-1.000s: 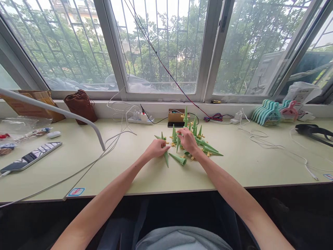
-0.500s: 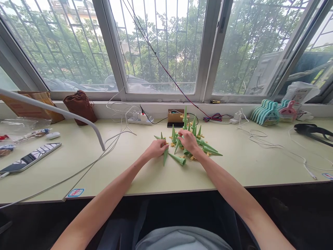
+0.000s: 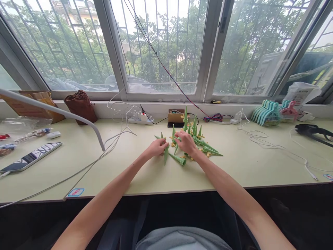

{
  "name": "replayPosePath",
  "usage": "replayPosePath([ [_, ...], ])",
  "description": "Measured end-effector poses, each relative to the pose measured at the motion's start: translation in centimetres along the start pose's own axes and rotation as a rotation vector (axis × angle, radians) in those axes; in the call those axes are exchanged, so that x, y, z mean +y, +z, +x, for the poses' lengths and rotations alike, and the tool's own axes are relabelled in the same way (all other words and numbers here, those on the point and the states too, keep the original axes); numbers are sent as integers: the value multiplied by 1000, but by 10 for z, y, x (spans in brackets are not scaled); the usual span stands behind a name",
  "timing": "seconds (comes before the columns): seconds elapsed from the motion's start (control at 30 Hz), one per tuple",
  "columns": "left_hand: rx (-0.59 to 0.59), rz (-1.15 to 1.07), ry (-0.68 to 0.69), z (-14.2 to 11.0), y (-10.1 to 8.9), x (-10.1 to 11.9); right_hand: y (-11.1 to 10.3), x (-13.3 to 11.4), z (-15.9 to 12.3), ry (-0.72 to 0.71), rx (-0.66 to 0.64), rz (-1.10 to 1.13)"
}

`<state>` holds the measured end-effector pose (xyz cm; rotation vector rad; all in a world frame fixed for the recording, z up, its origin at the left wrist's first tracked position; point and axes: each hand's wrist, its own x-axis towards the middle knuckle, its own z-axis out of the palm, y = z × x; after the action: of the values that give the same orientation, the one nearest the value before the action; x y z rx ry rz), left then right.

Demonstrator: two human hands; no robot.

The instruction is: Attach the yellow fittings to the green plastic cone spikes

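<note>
My left hand (image 3: pixel 156 148) is closed, thumb and fingers pinched on a green plastic watering spike (image 3: pixel 165 158) whose tip points down toward the front edge. Just to the right, my right hand (image 3: pixel 186 143) curls its fingers around another green watering spike (image 3: pixel 176 149), tip downward and mostly hidden. A loose spike (image 3: pixel 177 159) lies between and in front of the hands, its open socket end facing right. Behind and beside my right hand, several green spikes with small yellow valves form a cluster; one spike (image 3: pixel 185 119) stands tallest, while another (image 3: pixel 212 151) lies pointing right.
At the table's back sit a small brown box (image 3: pixel 176 114), a power strip (image 3: pixel 140 119) and a brown pouch (image 3: pixel 80 107). White cables (image 3: pixel 114 139) cross the left side. On the right are teal hangers (image 3: pixel 265 113) and a black strapped item (image 3: pixel 314 132). A phone (image 3: pixel 31 158) lies left.
My right hand has shifted slightly left and down, after the spike in it tilted. My left hand stays nearly in place, with its spike turned a little more upright in view.
</note>
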<state>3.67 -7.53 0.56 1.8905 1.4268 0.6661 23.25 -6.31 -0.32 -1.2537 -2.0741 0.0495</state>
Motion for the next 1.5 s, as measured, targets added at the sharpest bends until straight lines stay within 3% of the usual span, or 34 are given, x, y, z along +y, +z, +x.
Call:
replayPosePath([
  [0.27, 72, 26, 24, 0, 0, 0, 10, -9, -4, -13, -198, -92],
  [0.73, 15, -42, 39, -3, 0, 6, 5, -20, -6, 2, -311, -225],
  [1.23, 11, -47, 35, 0, 1, 2, 15, -17, -6, -26, -288, -207],
  [1.5, -48, -200, 6, 1, 0, 5, 16, -15, -5, 7, -248, -94],
])
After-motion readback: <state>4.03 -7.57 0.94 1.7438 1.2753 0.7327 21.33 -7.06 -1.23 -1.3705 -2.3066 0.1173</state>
